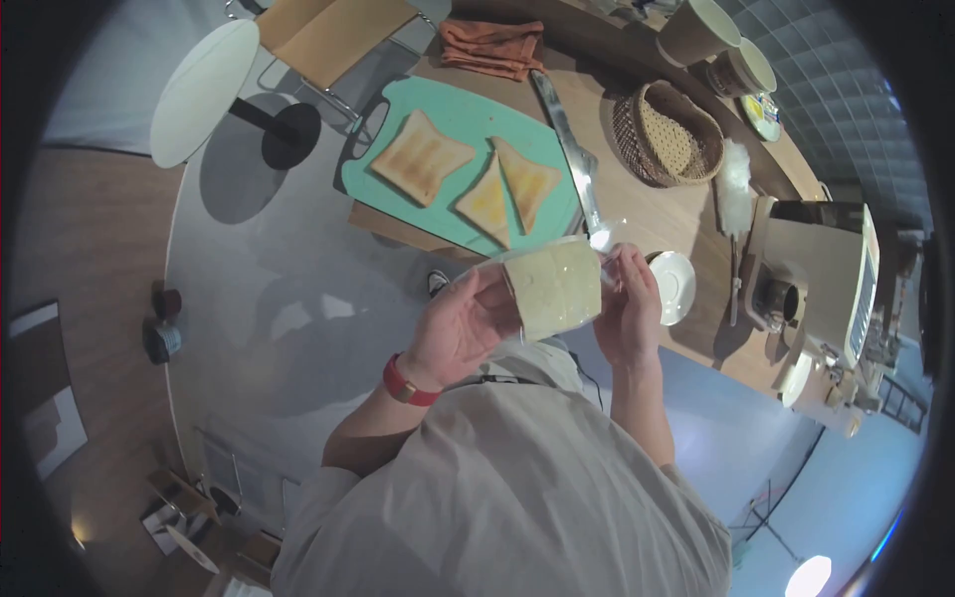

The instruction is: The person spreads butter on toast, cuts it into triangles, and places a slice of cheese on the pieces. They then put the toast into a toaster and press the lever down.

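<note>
A pale yellow block in clear plastic wrap (554,289), perhaps cheese slices, is held up in front of my body. My left hand (461,326) supports its left side with the fingers behind it. On the right, my right hand (631,306) pinches the clear wrapping at the edge. Beyond them lies a green cutting board (393,204), bearing a whole slice of toast (422,159) on the left and two toast triangles, one (485,202) beside the other (527,183). A long knife (567,134) lies along the board's right edge.
A folded orange cloth (490,48), a woven basket (668,134) and paper cups (698,33) stand toward the back of the counter. To the right are a white saucer (673,288), a white fluffy brush (734,179) and a coffee machine (811,264). A round table (204,92) stands at left.
</note>
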Demonstrator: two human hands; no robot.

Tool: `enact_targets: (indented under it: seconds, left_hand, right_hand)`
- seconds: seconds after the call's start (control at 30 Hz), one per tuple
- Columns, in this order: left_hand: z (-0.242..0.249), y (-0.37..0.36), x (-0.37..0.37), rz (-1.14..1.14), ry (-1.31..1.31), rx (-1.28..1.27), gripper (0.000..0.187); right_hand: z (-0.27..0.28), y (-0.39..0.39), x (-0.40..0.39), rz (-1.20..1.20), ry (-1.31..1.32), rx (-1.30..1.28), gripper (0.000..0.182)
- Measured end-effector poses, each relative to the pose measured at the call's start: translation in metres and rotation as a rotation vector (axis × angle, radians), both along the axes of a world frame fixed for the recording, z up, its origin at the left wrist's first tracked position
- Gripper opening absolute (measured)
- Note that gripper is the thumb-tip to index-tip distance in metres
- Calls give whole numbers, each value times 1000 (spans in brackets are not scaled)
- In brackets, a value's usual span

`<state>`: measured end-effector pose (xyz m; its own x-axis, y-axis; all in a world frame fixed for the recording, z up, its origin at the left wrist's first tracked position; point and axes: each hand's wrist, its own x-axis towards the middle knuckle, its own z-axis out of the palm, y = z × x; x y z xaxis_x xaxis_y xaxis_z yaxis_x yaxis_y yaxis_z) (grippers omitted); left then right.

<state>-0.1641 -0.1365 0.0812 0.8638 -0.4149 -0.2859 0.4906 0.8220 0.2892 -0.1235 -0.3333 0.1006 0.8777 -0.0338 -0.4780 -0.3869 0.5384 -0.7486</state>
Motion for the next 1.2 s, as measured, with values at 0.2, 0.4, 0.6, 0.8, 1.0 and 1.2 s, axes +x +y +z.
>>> enact_targets:
  seconds: [0.2, 0.4, 0.6, 0.8, 1.0, 1.2]
  left_hand:
    - [0, 27, 22, -123, -60, -81, 60]
    - [-3, 36, 42, -102, 21, -67, 56]
    - [-2, 32, 59, -81, 79, -43, 48]
    - [7, 25, 83, -59, 108, 102, 45]
    - [30, 19, 108, 193, -181, 853, 34]
    - [70, 17, 124, 235, -822, 1195, 19]
  right_hand:
    - [3, 18, 11, -16, 53, -54, 14]
    - [9, 17, 30, 35, 14, 105, 15]
    - [11, 11, 42, 94, -84, 301, 16]
    - [19, 1, 47, 129, -139, 323, 18]
    - [50, 11, 47, 70, -431, -12, 17]
    - [70, 33, 47, 88, -582, -346, 17]
